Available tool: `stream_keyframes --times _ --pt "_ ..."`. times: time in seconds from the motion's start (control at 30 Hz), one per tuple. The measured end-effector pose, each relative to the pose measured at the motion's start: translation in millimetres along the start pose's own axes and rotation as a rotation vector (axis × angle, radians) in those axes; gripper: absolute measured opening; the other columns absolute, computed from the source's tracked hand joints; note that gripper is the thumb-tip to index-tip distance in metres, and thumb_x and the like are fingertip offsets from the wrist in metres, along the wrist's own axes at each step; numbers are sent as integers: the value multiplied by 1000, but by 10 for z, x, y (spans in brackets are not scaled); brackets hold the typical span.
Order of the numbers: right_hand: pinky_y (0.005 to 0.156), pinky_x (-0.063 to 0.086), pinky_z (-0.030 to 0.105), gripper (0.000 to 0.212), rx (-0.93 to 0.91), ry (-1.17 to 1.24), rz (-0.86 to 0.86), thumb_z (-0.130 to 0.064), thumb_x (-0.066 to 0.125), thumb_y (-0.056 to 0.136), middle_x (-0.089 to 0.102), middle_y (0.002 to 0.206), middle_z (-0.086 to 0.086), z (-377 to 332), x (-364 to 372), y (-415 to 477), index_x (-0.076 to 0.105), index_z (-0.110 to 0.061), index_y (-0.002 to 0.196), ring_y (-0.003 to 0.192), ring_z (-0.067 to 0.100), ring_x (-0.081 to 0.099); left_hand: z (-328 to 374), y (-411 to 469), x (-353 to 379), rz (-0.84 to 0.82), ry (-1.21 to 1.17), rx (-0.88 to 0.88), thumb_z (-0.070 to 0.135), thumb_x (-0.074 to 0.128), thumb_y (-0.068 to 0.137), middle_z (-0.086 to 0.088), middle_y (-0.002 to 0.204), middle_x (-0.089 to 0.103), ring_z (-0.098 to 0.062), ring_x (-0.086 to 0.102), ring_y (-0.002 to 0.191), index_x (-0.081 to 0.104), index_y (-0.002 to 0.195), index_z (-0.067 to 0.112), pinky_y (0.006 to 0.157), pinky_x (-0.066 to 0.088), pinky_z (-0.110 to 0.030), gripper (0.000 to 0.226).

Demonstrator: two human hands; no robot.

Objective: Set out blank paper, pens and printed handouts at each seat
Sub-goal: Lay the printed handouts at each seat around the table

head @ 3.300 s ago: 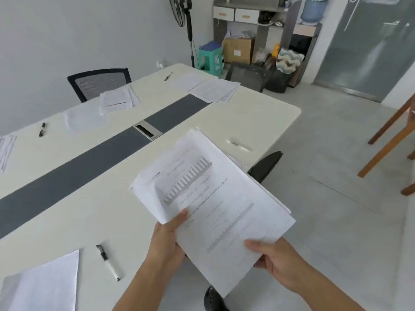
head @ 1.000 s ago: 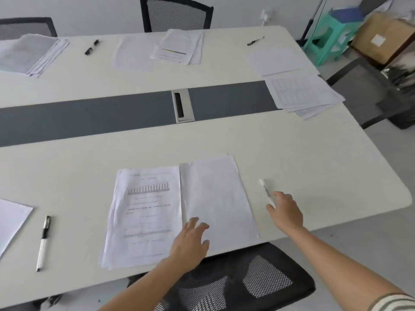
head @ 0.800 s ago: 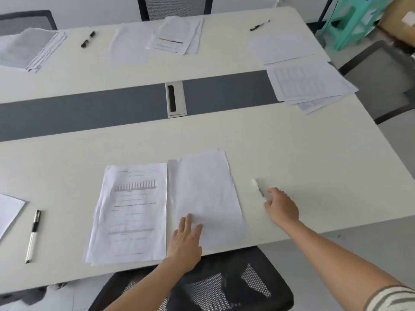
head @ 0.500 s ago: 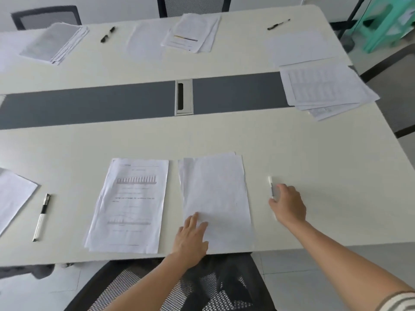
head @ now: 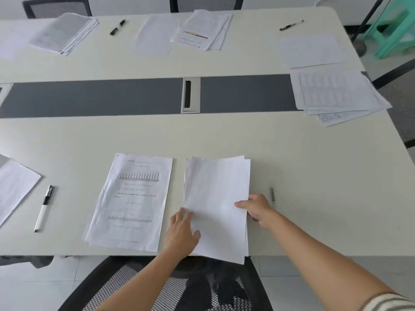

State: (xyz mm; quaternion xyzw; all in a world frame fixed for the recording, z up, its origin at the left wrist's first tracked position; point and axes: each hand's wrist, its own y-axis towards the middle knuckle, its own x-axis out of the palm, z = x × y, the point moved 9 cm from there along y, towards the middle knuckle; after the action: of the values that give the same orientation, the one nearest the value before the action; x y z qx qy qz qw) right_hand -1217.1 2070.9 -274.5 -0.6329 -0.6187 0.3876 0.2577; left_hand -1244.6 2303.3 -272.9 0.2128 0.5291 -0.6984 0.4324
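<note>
Half a second ago the right hand (head: 256, 207) lay on the pen (head: 272, 197). It has now let go of it and moved left to the right edge of the blank paper stack (head: 217, 198). Its thumb lies on top of the sheets and its fingers curl under the edge, pinching the stack. The pen lies free on the table (head: 314, 176) just right of that hand, pointing away from the person.

The left hand (head: 183, 232) has slid from the lower middle of the stack to its lower left edge. Its fingers are stretched out and relaxed, slightly blurred, and its thumb rests on the paper.

The stack sits in the lower centre of the frame between the two hands, and its near edge now overhangs the table's edge above the mesh chair (head: 179, 288). The printed handout (head: 130, 203) lies just left of the stack, a narrow strip of table between them, and neither hand touches it. Another pen (head: 43, 208) lies further left.
</note>
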Motion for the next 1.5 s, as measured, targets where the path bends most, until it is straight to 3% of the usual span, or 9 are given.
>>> stream_keyframes --times 0.13,0.2,0.33,0.47,0.77,0.93,1.07,1.37,1.5 --pt "56 33 24 24 -360 -190 -2 -10 64 90 57 56 6 -509 15 -294 70 -17 68 54 13 45 -192 134 -382 50 -518 -146 24 72 82 -6 153 32 -25 36 137 16 152 20 110 36 -43 90" --pt "62 36 27 17 -521 -187 1 -13 63 92 67 71 16 -756 -6 -541 77 -18 84 62 12 49 -166 213 -757 75 -891 -125 21 84 68 -8 147 43 -27 46 131 25 148 19 107 42 -46 99" --pt "61 36 29 12 -686 -41 27 -11 64 92 56 67 6 -1054 -154 -956 73 -7 85 63 14 47 205 176 -1589 42 -1159 193 17 85 58 -12 115 71 -25 67 108 62 118 3 94 53 -38 65" --pt "90 54 38 13 -662 35 42 -10 70 88 77 101 5 -1078 -212 -1011 75 -18 97 95 22 71 422 11 -1839 85 -1032 312 7 78 71 -1 102 76 -14 71 97 72 100 13 84 56 -25 30" --pt "81 50 16 24 -565 -205 57 4 68 84 74 95 -6 -711 -110 -627 75 -18 93 92 0 68 324 82 -1259 91 -703 291 7 70 82 10 72 69 -4 61 66 71 79 21 64 46 -21 15" --pt "79 57 37 6 -408 -1 186 -14 78 80 76 91 6 -608 -183 -437 74 -18 83 83 21 73 153 149 -1236 95 -837 101 14 65 87 -9 92 75 -22 71 85 70 93 10 80 55 -35 9" --pt "83 58 38 18 -187 -170 154 -15 78 79 74 96 12 -275 -57 -67 72 -6 94 84 27 71 -219 95 -981 154 -449 -59 17 63 88 -3 110 62 -19 61 99 55 125 18 82 51 -31 37" --pt "60 36 28 31 -145 -511 411 -41 69 78 55 66 0 -193 -343 -3 49 -20 66 65 25 55 -99 -298 -68 -5 211 201 25 55 91 -2 154 16 -23 25 138 41 136 24 106 40 -32 47" --pt "71 40 31 43 -79 -699 598 -37 62 86 57 121 8 27 -796 -156 54 -17 124 101 32 62 -102 -273 -12 48 271 235 26 54 93 -8 158 10 -27 19 143 41 136 22 112 32 -35 46"
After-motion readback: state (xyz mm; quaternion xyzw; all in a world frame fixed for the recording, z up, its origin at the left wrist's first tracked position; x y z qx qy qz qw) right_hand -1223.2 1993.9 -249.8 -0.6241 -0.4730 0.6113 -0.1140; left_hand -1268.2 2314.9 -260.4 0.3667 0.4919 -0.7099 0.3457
